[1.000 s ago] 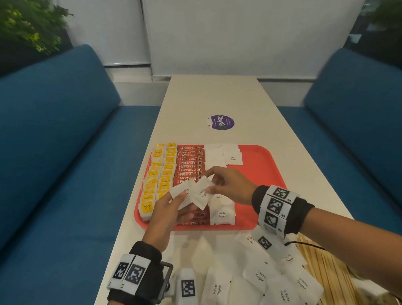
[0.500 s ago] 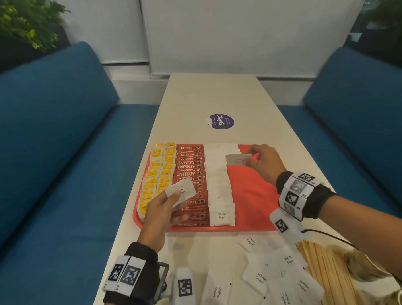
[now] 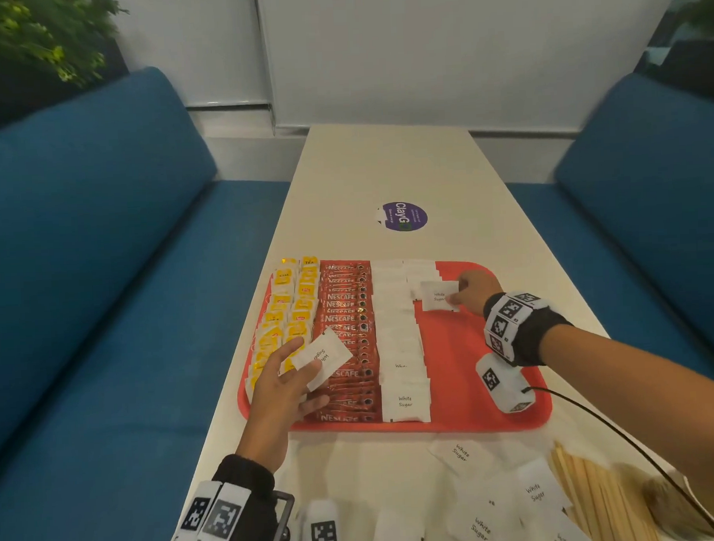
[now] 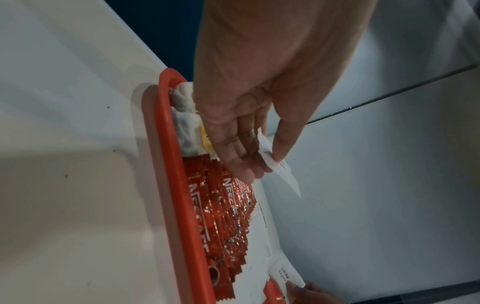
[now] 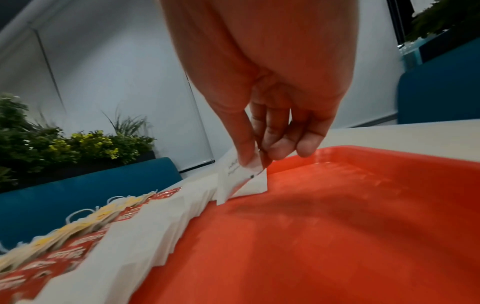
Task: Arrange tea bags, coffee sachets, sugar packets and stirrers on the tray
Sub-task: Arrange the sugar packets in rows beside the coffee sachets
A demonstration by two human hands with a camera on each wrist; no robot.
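Note:
A red tray [image 3: 473, 347] lies on the table with yellow tea bags [image 3: 291, 310] at its left, red Nescafe sachets [image 3: 346, 336] beside them, then a column of white sugar packets [image 3: 399, 350]. My left hand [image 3: 286, 375] hovers over the sachets and pinches a white sugar packet [image 3: 322, 355] [image 4: 275, 164] between thumb and fingers. My right hand [image 3: 471, 292] [image 5: 262, 156] pinches another sugar packet [image 3: 438, 295] [image 5: 233, 174] low over the tray's far part, at the start of a second sugar column.
Loose sugar packets [image 3: 500, 505] lie on the table [image 3: 404, 170] near its front edge, with wooden stirrers [image 3: 590, 493] at the right. A purple sticker [image 3: 404, 216] sits beyond the tray. Blue sofas [image 3: 81, 282] flank the table.
My right hand took a sugar packet from the left hand, carried it to the tray's far right part and lowered it there. The left hand kept one packet.

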